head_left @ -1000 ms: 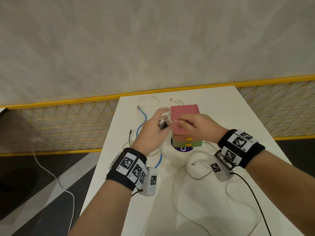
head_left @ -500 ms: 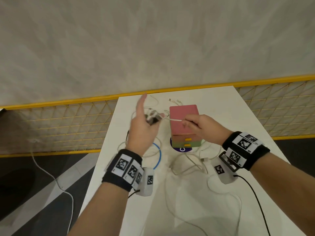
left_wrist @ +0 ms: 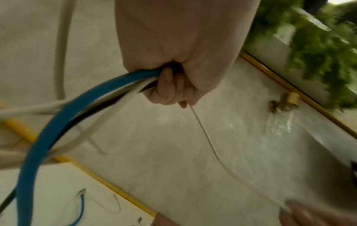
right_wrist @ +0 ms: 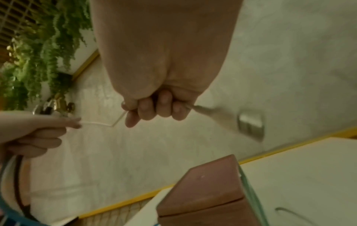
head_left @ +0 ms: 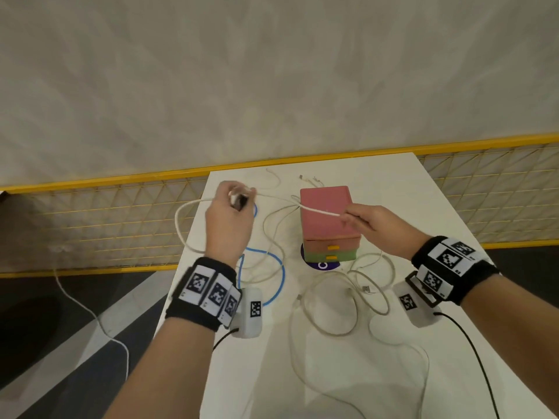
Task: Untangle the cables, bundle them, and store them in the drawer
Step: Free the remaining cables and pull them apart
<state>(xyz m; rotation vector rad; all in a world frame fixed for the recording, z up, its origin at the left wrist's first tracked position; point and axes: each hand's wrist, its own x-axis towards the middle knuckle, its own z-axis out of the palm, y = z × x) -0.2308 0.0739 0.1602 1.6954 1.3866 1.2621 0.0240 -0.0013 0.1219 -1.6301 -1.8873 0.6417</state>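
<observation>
Left hand (head_left: 230,219) had swung out left, fist gripping blue, black and white cables, right hand (head_left: 373,226) pinching the white cable (head_left: 317,210); best drawn taut, slowly.

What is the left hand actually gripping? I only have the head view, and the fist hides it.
Observer: In the left wrist view the left hand grips a blue cable, a black one and white ones together.
Operator: Is the thin white cable between the hands taut?
Observer: Mostly: the thin white cable runs nearly straight, but the right wrist view shows a kink near the right hand.
Operator: Right hand pinching or fisted?
Observer: Fisted; its fingers curl round the cable.
</observation>
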